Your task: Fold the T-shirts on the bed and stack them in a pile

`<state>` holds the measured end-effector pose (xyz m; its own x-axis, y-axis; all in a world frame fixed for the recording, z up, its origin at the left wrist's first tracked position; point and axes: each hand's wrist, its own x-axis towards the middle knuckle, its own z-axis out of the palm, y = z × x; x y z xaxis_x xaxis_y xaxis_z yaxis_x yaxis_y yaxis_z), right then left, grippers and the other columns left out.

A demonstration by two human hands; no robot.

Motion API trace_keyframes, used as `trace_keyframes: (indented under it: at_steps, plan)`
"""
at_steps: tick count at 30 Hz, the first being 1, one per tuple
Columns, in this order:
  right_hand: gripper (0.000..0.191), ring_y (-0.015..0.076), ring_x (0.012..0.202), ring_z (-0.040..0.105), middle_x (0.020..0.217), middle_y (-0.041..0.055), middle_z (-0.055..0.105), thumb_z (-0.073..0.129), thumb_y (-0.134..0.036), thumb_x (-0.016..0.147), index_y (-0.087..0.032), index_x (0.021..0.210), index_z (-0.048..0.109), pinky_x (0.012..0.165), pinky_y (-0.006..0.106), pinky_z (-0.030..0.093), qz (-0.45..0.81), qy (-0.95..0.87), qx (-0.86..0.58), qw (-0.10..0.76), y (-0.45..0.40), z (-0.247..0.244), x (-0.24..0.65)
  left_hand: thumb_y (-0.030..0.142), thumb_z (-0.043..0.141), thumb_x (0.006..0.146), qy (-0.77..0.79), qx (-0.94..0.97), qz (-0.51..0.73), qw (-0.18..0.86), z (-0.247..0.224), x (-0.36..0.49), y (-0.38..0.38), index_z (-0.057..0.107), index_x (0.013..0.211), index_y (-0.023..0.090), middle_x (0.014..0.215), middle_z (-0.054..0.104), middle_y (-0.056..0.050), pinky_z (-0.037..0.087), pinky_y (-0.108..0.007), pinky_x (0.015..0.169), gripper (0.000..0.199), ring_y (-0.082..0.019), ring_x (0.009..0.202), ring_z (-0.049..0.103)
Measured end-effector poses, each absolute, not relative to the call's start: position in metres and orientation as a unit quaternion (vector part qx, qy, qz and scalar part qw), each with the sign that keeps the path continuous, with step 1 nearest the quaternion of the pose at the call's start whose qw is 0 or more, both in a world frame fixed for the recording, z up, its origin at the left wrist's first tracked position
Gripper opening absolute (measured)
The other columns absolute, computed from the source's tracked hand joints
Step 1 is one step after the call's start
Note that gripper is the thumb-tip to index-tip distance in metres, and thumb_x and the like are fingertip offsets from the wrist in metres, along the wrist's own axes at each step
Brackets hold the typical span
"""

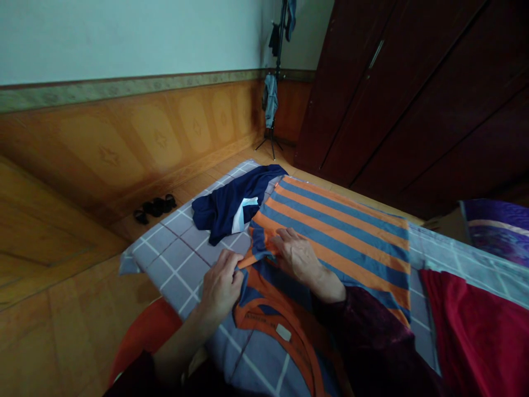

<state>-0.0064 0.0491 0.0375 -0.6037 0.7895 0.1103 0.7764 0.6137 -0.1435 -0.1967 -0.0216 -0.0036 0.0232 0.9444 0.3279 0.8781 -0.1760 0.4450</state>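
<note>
Pinching the sleeve edge of the striped shirt (347, 231) between thumb and bent fingers, the left hand (221, 281) is nearly closed; the right hand (300, 256) lies palm down on the cloth just beside it, fingers curled, though whether they clasp any fabric I cannot tell. The shirt lies on the bed (177, 248), its neckline towards the wearer, below both hands, and its body spread beyond the right hand. Broad orange and grey-blue stripes cross it, fairly flat over the body but rumpled around the sleeve and shoulder. Inside the orange collar sits a pale label (283, 332), with no readable writing, and near it small dark printing (258, 318), too blurred to read. Touching the shirt's far left side is a crumpled navy garment (231, 201) with a pale patch; red cloth (475, 325) lies well to the right.
</note>
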Motion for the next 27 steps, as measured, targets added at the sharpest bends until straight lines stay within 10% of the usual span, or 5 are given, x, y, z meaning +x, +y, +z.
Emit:
trace_keyframes:
  at_steps: [8,27]
  plan:
    - [0.051,0.0161,0.094,0.062,0.106,0.0041,0.068,0.049,-0.004,0.069,-0.019,0.115,0.063,0.079,0.024,0.047,0.229,-0.844,-0.482,0.051,0.095,0.038,0.012,0.004,0.043,0.080,0.619,0.740,0.252,0.078,-0.016,-0.191,-0.040,0.053,0.113,0.023,0.102,0.056,-0.004,0.051,-0.030,0.081,0.040,-0.019,0.095,0.059]
    - [0.025,0.0224,0.096,0.061,0.100,0.0145,0.067,0.044,-0.022,0.088,-0.013,0.095,0.066,0.078,0.028,0.042,0.093,-0.794,-0.596,0.075,0.125,0.036,-0.049,0.003,0.048,0.078,0.482,0.844,0.220,0.077,-0.024,-0.186,-0.044,0.047,0.129,0.021,0.122,0.060,-0.013,0.050,-0.040,0.086,0.054,-0.025,0.103,0.060]
